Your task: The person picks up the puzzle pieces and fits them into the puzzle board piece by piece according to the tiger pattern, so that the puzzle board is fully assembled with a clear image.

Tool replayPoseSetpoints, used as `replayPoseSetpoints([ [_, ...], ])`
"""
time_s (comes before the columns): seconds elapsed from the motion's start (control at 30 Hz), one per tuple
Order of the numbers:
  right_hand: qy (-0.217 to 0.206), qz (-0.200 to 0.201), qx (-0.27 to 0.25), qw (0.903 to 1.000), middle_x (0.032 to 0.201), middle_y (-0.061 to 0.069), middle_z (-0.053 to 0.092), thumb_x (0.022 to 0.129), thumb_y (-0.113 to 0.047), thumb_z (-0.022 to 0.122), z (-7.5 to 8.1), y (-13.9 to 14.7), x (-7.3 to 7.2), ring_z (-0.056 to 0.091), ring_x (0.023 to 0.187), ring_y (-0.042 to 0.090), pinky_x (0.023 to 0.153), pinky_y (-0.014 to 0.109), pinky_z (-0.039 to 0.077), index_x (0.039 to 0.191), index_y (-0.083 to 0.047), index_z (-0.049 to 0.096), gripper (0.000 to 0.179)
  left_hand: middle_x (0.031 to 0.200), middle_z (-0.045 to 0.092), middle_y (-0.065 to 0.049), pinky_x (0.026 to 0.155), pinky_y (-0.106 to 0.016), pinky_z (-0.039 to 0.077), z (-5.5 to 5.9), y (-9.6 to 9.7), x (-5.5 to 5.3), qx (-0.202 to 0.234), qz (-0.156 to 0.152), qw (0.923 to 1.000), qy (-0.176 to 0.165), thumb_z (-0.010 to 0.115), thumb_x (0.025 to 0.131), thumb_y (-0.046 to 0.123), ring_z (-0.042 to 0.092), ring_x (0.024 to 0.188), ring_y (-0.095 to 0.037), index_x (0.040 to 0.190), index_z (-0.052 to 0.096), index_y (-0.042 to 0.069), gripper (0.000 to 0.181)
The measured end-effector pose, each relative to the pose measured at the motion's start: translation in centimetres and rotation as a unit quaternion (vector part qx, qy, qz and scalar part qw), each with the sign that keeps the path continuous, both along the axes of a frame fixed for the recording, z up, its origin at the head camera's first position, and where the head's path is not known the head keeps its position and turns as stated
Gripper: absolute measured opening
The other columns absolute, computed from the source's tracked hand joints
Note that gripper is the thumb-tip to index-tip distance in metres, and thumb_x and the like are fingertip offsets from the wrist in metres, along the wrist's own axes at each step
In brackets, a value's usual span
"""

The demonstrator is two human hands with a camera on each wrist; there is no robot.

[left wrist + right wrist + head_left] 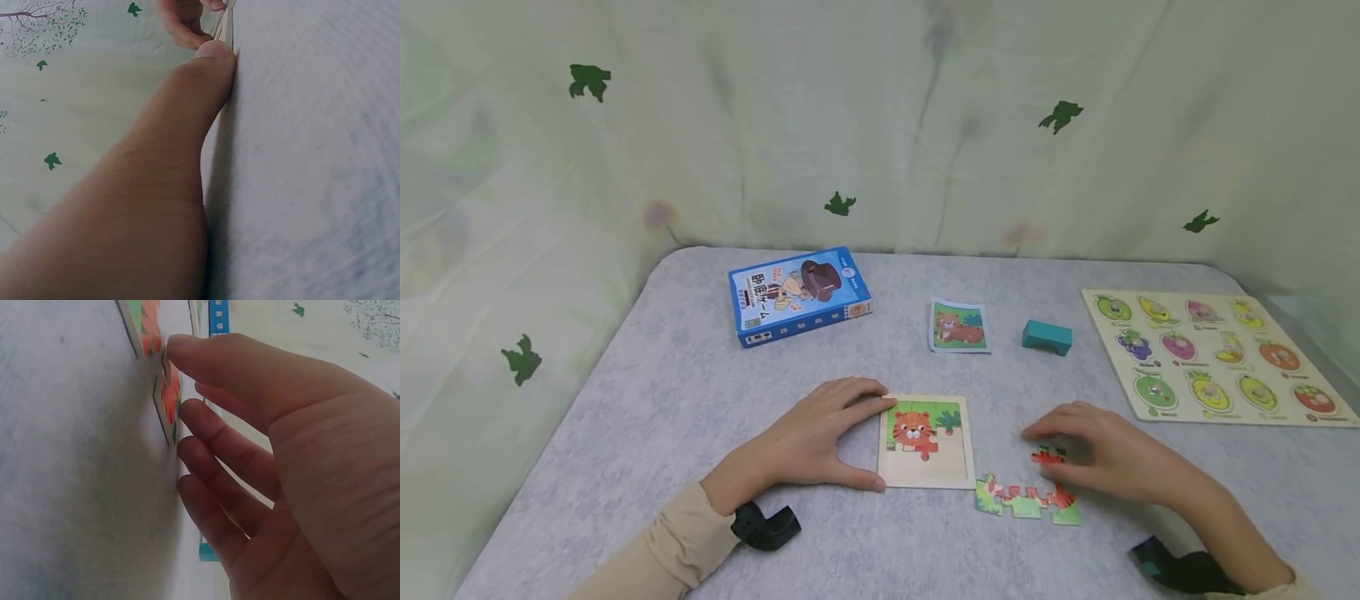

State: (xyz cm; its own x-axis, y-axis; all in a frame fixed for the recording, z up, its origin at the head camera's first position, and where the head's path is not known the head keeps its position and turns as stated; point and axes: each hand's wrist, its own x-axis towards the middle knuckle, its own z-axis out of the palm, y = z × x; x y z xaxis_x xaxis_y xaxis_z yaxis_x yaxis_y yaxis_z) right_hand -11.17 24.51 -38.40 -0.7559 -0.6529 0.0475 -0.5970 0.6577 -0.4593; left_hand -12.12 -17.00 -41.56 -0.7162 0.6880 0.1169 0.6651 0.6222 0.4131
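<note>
A square wooden jigsaw tray (pixel 927 475), partly filled with an orange tiger picture, lies at the middle of the table. My left hand (pixel 820 437) holds its left side, thumb at the near corner and fingers at the far one. In the left wrist view that thumb (pixel 215 59) presses on the tray's edge. To the right, my right hand (pixel 1108 450) hovers with thumb and fingers apart around a small orange jigsaw piece (pixel 1047 456). In the right wrist view this piece (pixel 167 403) lies on the table by the fingertips. Several joined jigsaw pieces (pixel 1026 504) lie nearer me.
Behind the tray lies a picture card (pixel 958 327), with a teal block (pixel 1047 336) to its right. A blue game box (pixel 801 296) sits at the back left. The fruit puzzle board (pixel 1225 350) takes up the right side.
</note>
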Motion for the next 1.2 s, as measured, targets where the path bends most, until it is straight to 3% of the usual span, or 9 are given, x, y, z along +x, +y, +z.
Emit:
replayPoseSetpoints([
  [0.5, -0.009, 0.029, -0.003, 0.9995, 0.119, -0.019, 0.066, 0.089, -0.038, 0.082, 0.1, 2.1, -0.4, 0.06, 0.108, 0.003, 0.095, 0.02, 0.051, 0.126, -0.033, 0.07, 0.039, 0.157, 0.043, 0.004, 0.12, -0.05, 0.035, 0.2, 0.0, 0.1, 0.003, 0.0, 1.0, 0.002, 0.068, 0.079, 0.08, 0.038, 0.146, -0.02, 0.156, 0.047, 0.026, 0.097],
  [0.83, -0.043, 0.026, -0.008, 0.9987, 0.117, -0.016, 0.067, 0.09, -0.041, 0.08, 0.2, 2.4, -0.4, 0.06, 0.105, 0.003, 0.091, 0.024, 0.053, 0.126, -0.029, 0.071, 0.039, 0.157, 0.043, 0.003, 0.12, -0.051, 0.035, 0.0, 0.0, 0.0, 0.006, -0.005, 0.9999, 0.009, 0.068, 0.079, 0.08, 0.038, 0.146, -0.02, 0.156, 0.047, 0.026, 0.096],
  [1.2, -0.039, 0.027, -0.007, 0.9988, 0.113, -0.02, 0.068, 0.09, -0.039, 0.08, 0.2, 2.2, -0.4, 0.058, 0.102, 0.002, 0.089, 0.024, 0.053, 0.124, -0.03, 0.073, 0.036, 0.158, 0.041, 0.006, 0.123, -0.047, 0.031, 0.0, 0.0, 0.1, -0.003, 0.003, 1.0, -0.004, 0.067, 0.079, 0.082, 0.035, 0.148, -0.016, 0.157, 0.045, 0.028, 0.097],
])
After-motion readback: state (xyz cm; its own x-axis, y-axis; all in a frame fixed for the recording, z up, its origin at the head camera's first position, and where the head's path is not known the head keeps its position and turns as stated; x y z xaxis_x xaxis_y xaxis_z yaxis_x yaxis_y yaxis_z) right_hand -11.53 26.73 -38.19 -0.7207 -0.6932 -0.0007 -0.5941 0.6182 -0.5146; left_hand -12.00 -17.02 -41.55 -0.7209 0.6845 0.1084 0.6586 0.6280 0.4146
